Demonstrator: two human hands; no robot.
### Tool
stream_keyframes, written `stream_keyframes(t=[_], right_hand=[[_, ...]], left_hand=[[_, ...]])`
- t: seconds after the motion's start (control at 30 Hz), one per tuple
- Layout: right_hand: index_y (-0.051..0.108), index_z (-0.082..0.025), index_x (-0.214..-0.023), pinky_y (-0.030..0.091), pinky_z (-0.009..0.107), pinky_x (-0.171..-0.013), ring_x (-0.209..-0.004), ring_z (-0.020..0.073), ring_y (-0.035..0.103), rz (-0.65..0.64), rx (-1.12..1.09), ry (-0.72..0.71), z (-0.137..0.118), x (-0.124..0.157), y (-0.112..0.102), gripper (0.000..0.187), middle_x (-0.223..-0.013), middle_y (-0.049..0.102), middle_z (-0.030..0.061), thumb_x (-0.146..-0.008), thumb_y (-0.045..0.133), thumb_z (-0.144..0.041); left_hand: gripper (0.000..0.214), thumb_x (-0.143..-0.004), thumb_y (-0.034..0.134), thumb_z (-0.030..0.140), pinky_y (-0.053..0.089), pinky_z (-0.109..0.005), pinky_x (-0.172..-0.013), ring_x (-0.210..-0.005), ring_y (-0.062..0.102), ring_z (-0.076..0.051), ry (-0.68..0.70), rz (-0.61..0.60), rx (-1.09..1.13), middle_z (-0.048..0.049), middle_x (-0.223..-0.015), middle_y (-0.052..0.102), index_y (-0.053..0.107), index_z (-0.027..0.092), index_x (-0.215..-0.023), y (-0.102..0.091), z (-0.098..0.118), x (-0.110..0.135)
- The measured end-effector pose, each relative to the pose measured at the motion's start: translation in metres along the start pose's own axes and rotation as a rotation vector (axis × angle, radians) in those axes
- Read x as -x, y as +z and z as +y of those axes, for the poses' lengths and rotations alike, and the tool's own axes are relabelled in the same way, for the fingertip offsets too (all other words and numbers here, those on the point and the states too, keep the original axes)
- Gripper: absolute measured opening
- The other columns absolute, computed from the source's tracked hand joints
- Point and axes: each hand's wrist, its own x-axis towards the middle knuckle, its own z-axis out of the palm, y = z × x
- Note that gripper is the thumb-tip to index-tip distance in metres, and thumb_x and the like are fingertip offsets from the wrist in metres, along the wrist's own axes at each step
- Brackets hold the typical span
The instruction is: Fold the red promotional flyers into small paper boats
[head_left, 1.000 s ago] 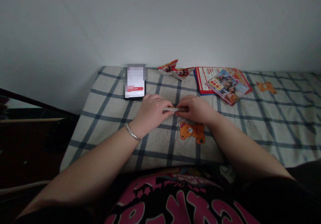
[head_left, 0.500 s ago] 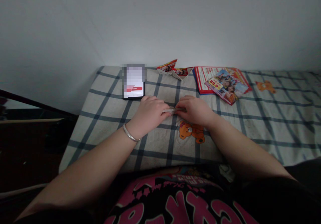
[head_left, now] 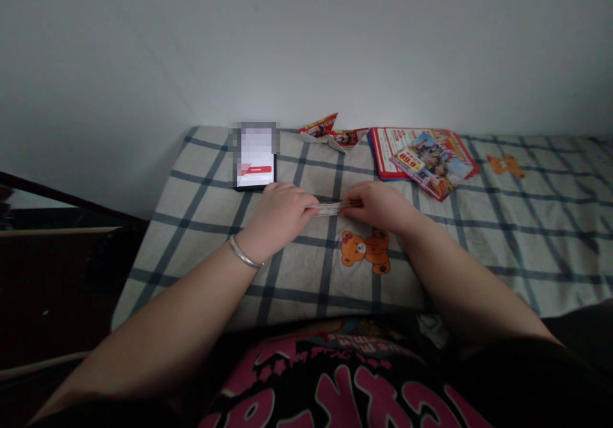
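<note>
A narrow strip of folded paper (head_left: 329,209) spans the gap between my hands, its printed side mostly hidden. My left hand (head_left: 286,211), with a silver bangle (head_left: 244,253) on the wrist, pinches the strip's left end. The right end is gripped by the fingers of my right hand (head_left: 376,206). Both hands are closed, just above or resting on the checked cloth (head_left: 306,281); contact with it I cannot tell. Behind them, near the wall, sits a folded red printed paper (head_left: 335,138) with pointed, raised ends.
A phone (head_left: 256,166) with a lit screen lies behind my left hand. To the right is a stack of printed flyers (head_left: 389,153) with a colourful leaflet (head_left: 433,166) on top. The white wall (head_left: 306,45) bounds the back edge.
My hands have moved slightly apart, the left one leftward and the right one rightward. More of the folded paper shows between them. The phone and flyers have stayed put.
</note>
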Motion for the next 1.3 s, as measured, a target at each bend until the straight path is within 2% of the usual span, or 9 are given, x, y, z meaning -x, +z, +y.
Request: stream_keyframes(t=[0.17, 0.27, 0.4, 0.57, 0.67, 0.77, 0.87, 1.07, 1.3], right_hand=[[0.072, -0.021, -0.080, 0.034, 0.029, -0.060, -0.080, 0.0185, 0.058, 0.010, 0.038, -0.042, 0.001, 0.002, -0.001, 0.017, -0.085, 0.068, 0.0049, -0.088, 0.064, -0.033], [0.072, -0.020, -0.081, 0.036, 0.028, -0.062, -0.078, 0.0177, 0.058, 0.050, 0.014, -0.032, 0.005, 0.001, 0.001, 0.017, -0.084, 0.067, 0.0043, -0.089, 0.063, -0.033], [0.072, -0.019, -0.092, 0.042, 0.028, -0.069, -0.078, 0.0167, 0.058, 0.070, -0.124, -0.106, 0.012, -0.001, 0.003, 0.017, -0.088, 0.066, 0.0044, -0.085, 0.068, -0.033], [0.060, -0.019, -0.130, 0.049, 0.033, -0.078, -0.090, 0.0204, 0.062, 0.170, -0.295, -0.167, 0.012, 0.000, 0.005, 0.059, -0.111, 0.065, 0.0093, -0.077, 0.077, -0.039], [0.054, -0.018, -0.135, 0.052, 0.038, -0.084, -0.100, 0.0243, 0.061, 0.217, -0.329, -0.201, 0.012, 0.002, 0.007, 0.068, -0.123, 0.061, 0.0140, -0.078, 0.076, -0.047], [0.055, -0.019, -0.133, 0.054, 0.039, -0.083, -0.096, 0.0230, 0.062, 0.237, -0.365, -0.216, 0.013, 0.002, 0.007, 0.061, -0.125, 0.059, 0.0142, -0.082, 0.072, -0.046], [0.057, -0.021, -0.131, 0.056, 0.039, -0.079, -0.091, 0.0218, 0.062, 0.257, -0.372, -0.230, 0.014, 0.002, 0.008, 0.057, -0.121, 0.060, 0.0119, -0.080, 0.074, -0.041], [0.065, -0.024, -0.120, 0.052, 0.045, -0.099, -0.112, 0.0263, 0.061, 0.379, -0.344, -0.292, 0.015, -0.002, 0.011, 0.042, -0.119, 0.061, 0.0101, -0.080, 0.076, -0.032], [0.072, -0.025, -0.100, 0.054, 0.044, -0.096, -0.108, 0.0237, 0.064, 0.395, -0.361, -0.335, 0.019, -0.003, 0.015, 0.019, -0.117, 0.061, 0.0080, -0.081, 0.074, -0.028]], left_hand=[[0.020, -0.095, 0.058, 0.032, 0.038, -0.037, -0.075, -0.084, 0.063, -0.023, 0.026, 0.023, -0.012, -0.0026, -0.084, 0.075, 0.076, 0.025, -0.088, -0.001, -0.002, 0.000], [0.020, -0.095, 0.059, 0.035, 0.040, -0.039, -0.081, -0.087, 0.063, -0.024, 0.007, 0.082, -0.017, -0.0036, -0.085, 0.074, 0.075, 0.025, -0.088, 0.002, -0.007, 0.000], [0.026, -0.091, 0.066, 0.039, 0.041, -0.043, -0.092, -0.103, 0.061, -0.028, -0.004, 0.171, -0.005, -0.0070, -0.104, 0.074, 0.070, 0.023, -0.112, 0.006, -0.013, -0.001], [0.059, -0.085, 0.072, 0.033, 0.039, -0.045, -0.103, -0.121, 0.055, -0.031, 0.025, 0.212, 0.044, -0.0113, -0.134, 0.062, 0.053, 0.020, -0.139, 0.005, -0.011, 0.001], [0.066, -0.083, 0.074, 0.032, 0.039, -0.046, -0.107, -0.127, 0.052, -0.031, 0.049, 0.230, 0.074, -0.0117, -0.141, 0.056, 0.049, 0.021, -0.143, 0.006, -0.011, 0.001], [0.065, -0.083, 0.074, 0.033, 0.041, -0.047, -0.106, -0.127, 0.052, -0.032, 0.049, 0.236, 0.085, -0.0126, -0.141, 0.055, 0.050, 0.021, -0.142, 0.006, -0.013, 0.002], [0.059, -0.083, 0.074, 0.031, 0.044, -0.048, -0.104, -0.125, 0.054, -0.032, 0.057, 0.245, 0.097, -0.0120, -0.139, 0.057, 0.054, 0.021, -0.138, 0.007, -0.015, 0.001], [0.042, -0.089, 0.066, 0.025, 0.048, -0.045, -0.099, -0.117, 0.060, -0.028, 0.034, 0.320, 0.093, -0.0105, -0.130, 0.062, 0.060, 0.019, -0.130, 0.011, -0.017, 0.000], [0.032, -0.088, 0.068, 0.027, 0.050, -0.044, -0.093, -0.107, 0.064, -0.027, 0.062, 0.347, 0.088, -0.0084, -0.120, 0.067, 0.067, 0.020, -0.120, 0.010, -0.017, -0.001]])
